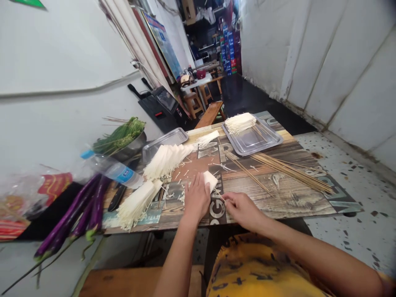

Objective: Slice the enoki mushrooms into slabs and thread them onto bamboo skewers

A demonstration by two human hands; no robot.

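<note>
My left hand (197, 194) lies palm down over a small bunch of enoki mushrooms (210, 180), holding it against the table; its pale cut end sticks out beyond the fingers. Just to the right, my right hand (241, 208) pinches a thin bamboo skewer (219, 193), whose tip points at the bunch. Whether the tip is inside the mushrooms I cannot tell. Left of my hands are a row of enoki bunches (167, 161) and a nearer pile of enoki (139, 204). Loose bamboo skewers (291, 173) lie on the right side of the table.
A clear tray (262, 142) with skewered enoki stands at the back right of the patterned table (287, 202). At left are another clear tray (177, 135), a metal bowl (133, 146) of greens, a water bottle (116, 171), a knife (116, 199) and eggplants (69, 212).
</note>
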